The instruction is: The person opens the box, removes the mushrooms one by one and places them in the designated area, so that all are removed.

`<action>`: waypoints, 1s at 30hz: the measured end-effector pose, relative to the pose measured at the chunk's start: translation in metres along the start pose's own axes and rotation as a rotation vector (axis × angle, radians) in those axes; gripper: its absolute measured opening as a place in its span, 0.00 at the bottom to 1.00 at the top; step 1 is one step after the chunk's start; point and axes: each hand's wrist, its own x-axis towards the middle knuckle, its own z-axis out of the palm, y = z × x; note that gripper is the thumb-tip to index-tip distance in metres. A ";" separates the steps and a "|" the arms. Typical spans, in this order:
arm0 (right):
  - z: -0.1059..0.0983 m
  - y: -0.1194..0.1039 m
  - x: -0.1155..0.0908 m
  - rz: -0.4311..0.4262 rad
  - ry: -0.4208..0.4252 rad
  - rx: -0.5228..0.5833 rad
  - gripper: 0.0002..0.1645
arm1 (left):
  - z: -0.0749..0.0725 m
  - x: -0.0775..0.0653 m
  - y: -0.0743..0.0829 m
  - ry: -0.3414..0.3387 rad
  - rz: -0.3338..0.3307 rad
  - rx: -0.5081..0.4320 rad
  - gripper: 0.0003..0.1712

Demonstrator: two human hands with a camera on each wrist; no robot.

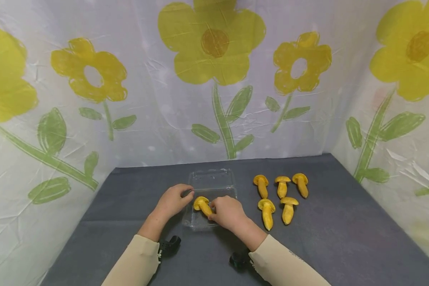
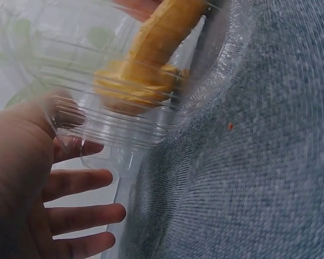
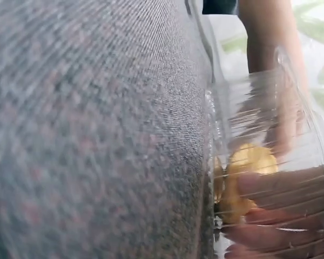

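A clear plastic clamshell box [image 1: 196,226] lies with its lid raised behind it. Inside its base is a yellow mushroom [image 1: 201,203], cap toward the left and stem toward the right hand [image 1: 230,212]. The right thumb and fingers pinch that stem, seen through the clear wall in the right wrist view, where the mushroom's cap [image 3: 255,159] shows beyond the fingers. At the box's left side is the left hand [image 1: 174,200], its fingers [image 2: 83,217] spread and nearly straight in the left wrist view. Its thumb is close to the ribbed wall.
To the right of the box, several more yellow mushrooms [image 1: 267,213] lie in two rows on the dark grey cloth [image 1: 329,238]. A flower-printed curtain [image 1: 157,119] rises around the back and sides. Black wrist straps [image 1: 169,244] sit below the beige sleeves.
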 end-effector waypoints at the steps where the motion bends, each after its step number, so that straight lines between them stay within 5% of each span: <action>1: -0.001 0.000 0.000 0.000 0.002 -0.003 0.17 | 0.000 0.000 0.000 0.001 0.001 0.001 0.20; 13: -0.014 0.003 -0.002 0.011 0.030 0.074 0.12 | 0.002 0.001 -0.002 0.035 0.031 0.024 0.18; 21: -0.061 0.025 -0.014 0.075 0.002 0.304 0.13 | 0.004 0.001 -0.004 0.041 0.039 0.049 0.18; 30: -0.105 0.069 -0.029 0.182 -0.054 0.374 0.22 | 0.003 0.000 -0.004 0.034 0.037 0.030 0.19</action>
